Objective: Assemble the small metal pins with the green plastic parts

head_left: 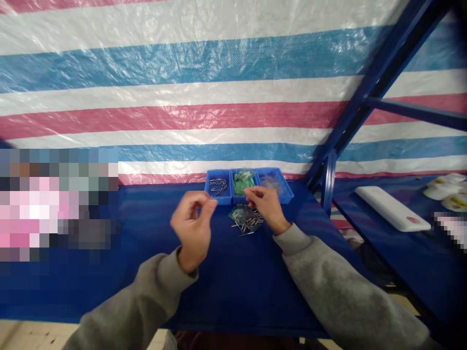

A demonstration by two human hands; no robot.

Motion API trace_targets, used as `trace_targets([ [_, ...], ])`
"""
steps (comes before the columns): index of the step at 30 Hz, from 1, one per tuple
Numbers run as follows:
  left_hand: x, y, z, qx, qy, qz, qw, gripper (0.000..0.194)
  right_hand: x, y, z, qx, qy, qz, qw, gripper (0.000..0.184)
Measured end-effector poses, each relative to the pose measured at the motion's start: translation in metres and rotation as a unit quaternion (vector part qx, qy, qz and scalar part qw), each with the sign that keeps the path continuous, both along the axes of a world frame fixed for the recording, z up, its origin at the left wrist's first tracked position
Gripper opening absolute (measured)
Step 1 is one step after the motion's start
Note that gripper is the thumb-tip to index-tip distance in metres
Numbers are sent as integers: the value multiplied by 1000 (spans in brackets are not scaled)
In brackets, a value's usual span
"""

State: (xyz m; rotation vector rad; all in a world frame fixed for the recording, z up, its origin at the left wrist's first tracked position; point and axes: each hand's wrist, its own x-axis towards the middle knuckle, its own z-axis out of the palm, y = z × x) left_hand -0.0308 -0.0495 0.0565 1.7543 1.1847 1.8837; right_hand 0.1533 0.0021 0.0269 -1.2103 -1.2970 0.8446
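Short metal pins (248, 224) are lying in a loose heap on a clear plastic bag (237, 214) with green inside it, just in front of the middle blue plastic bin (241, 200) on the blue tabletop (146, 277). In the head view, that middle bin is standing between two others: the bin on its left (218, 200) is holding more metal pins, the bin on its right (286, 198) is holding what look like clear plastic bags, and the middle bin itself is carrying green packets (243, 182). The hands are apart, both hovering near the middle bin. The left hand (192, 231) is rising in front of it and off to its left, with its fingertips (209, 203) pinching together; I cannot tell whether they are gripping anything. The right hand (264, 206) is reaching up to the middle bin's front edge, just above the heap, its thumb and finger closing together, and again I cannot tell if anything is between them. Grey sleeves (328, 277) are covering both forearms. A striped tarpaulin (219, 73) is hanging behind the middle bin, a blue steel rack (365, 92) is standing to its right, and a white pad (392, 209) is lying farther right.
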Motion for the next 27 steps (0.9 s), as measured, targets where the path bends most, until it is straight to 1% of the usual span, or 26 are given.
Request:
trace_targets([
  [2, 12, 14, -16, -50, 53, -14, 997, 15, 1, 1, -2, 16, 0, 0, 1000, 37],
  [4, 23, 29, -33, -90, 110, -24, 990, 15, 3, 1, -7, 20, 12, 13, 1000, 39],
  [6, 31, 43, -45, -93, 143, -28, 985, 14, 6, 0, -13, 10, 39, 34, 999, 42],
  [7, 33, 48, -48, -86, 153, -38, 984, 16, 7, -1, -17, 5, 46, 46, 998, 43],
  [10, 34, 54, -50, -55, 176, -45, 982, 18, 12, -5, -24, -15, 45, 50, 998, 39],
  [13, 33, 54, -50, -43, 194, -39, 979, 15, 14, -9, -27, -21, 11, 29, 999, 37],
  [17, 32, 53, -54, -57, 203, -51, 976, 8, 13, -12, -31, 4, -20, 4, 1000, 36],
  [22, 30, 54, -55, -84, 232, -86, 965, 11, 10, -12, -37, 26, -23, -8, 999, 34],
  [24, 29, 55, -54, -93, 238, -103, 961, 14, 10, -11, -37, 32, -29, -19, 999, 34],
  [27, 28, 55, -54, -98, 225, -124, 961, 16, 9, -6, -31, 47, -39, -43, 997, 35],
])
